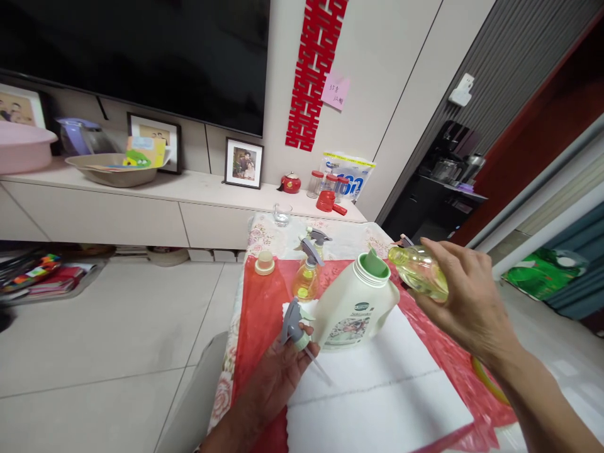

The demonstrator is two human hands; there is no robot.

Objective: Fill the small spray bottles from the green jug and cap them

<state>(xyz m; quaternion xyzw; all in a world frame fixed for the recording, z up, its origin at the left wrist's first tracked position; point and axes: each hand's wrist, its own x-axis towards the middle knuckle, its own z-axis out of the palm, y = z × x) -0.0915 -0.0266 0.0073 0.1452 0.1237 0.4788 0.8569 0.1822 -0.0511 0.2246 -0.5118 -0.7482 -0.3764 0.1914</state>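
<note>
My right hand (465, 302) is closed around a small clear bottle (419, 270) of yellow-green liquid, tipped on its side with its mouth toward the green spout of a big white jug (352, 308). The jug stands open on the table, resting on white paper (377, 384). My left hand (278, 371) grips a grey spray-trigger head (293, 324) with its dip tube hanging out, just left of the jug.
A second spray bottle (307, 274) with amber liquid stands behind the jug on a red sheet (257, 314). A beige cap (265, 262) and a glass cup (282, 214) sit farther back. A sideboard (141, 207) with photo frames and jars runs along the wall.
</note>
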